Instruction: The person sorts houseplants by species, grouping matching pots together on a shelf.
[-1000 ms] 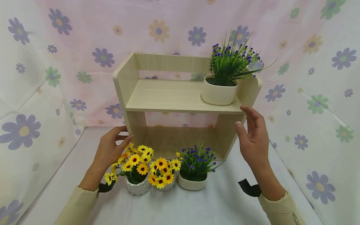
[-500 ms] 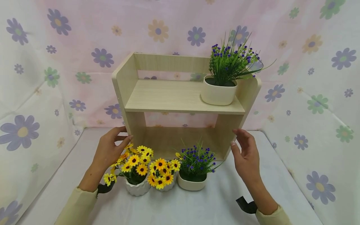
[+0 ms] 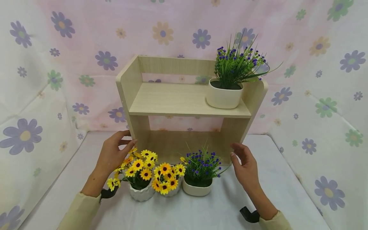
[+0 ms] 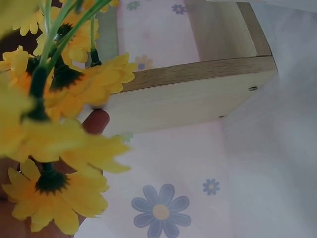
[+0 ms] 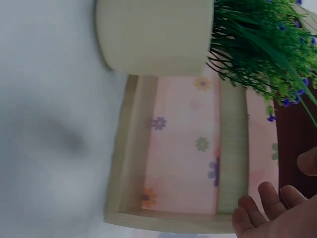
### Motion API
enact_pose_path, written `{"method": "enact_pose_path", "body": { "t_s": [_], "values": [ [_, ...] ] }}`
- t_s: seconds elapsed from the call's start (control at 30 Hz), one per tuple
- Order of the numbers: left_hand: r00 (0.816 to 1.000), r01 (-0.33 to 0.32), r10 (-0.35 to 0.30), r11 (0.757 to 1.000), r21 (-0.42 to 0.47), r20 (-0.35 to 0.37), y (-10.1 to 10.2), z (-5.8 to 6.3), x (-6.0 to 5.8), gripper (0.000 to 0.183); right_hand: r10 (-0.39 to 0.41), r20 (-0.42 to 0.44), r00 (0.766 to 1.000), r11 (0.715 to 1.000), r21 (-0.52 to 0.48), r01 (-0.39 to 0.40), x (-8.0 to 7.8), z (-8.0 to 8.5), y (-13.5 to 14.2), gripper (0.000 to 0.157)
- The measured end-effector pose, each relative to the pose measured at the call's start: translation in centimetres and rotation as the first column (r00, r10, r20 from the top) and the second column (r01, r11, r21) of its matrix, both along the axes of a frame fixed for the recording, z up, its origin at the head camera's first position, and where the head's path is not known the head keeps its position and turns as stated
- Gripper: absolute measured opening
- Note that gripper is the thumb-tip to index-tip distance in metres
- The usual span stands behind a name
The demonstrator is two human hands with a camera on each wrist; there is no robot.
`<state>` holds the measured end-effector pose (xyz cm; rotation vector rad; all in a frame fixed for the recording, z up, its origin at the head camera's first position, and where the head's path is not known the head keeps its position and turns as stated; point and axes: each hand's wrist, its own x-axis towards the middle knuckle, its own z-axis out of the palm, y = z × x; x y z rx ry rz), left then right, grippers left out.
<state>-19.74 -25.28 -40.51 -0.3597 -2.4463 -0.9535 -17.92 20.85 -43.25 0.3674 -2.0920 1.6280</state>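
Observation:
A pale wooden two-tier shelf (image 3: 184, 114) stands at the back of the table. My left hand (image 3: 110, 155) grips its left side panel, the thumb at the front edge and fingers along the outer face. Yellow flowers (image 4: 54, 198) hide much of that hand in the left wrist view. My right hand (image 3: 245, 166) is held with relaxed fingers near the shelf's lower right side, touching nothing. Closest to it stands a purple-flowered plant in an oval cream pot (image 3: 197, 190), shown close up as a cream pot (image 5: 153, 37) in the right wrist view.
A second purple-flowered plant in a cream pot (image 3: 224, 97) sits on the upper tier, at the right. Two yellow-flowered plants, in a white ribbed pot (image 3: 141, 194) and a white pot (image 3: 173, 192), stand before the shelf. Flower-patterned cloth (image 3: 184, 28) surrounds the table.
My right hand has come down and left from the shelf's upper right side towards the front purple-flowered plant. The left hand has stayed at the left panel, and the pots have not moved.

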Motion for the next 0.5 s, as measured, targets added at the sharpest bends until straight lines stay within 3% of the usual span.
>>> {"method": "enact_pose_path", "body": {
  "t_s": [0.17, 0.3, 0.5],
  "values": [
    [1.000, 0.000, 0.000, 1.000, 0.002, 0.005, 0.1, 0.0, -0.1, 0.045, 0.048, 0.073, 0.996, 0.994, 0.095, -0.055, -0.3, -1.3, 0.0, 0.032],
    [1.000, 0.001, -0.001, 1.000, 0.001, 0.009, 0.1, 0.1, -0.1, 0.045, 0.086, 0.161, 0.983, 0.973, 0.197, -0.117, -0.3, -2.2, -0.2, 0.038],
    [1.000, 0.002, -0.002, 1.000, -0.001, 0.011, 0.1, 0.1, 0.2, 0.045, 0.185, 0.332, 0.925, 0.916, 0.284, -0.284, 0.1, -3.0, -0.2, 0.059]
  ]
}}
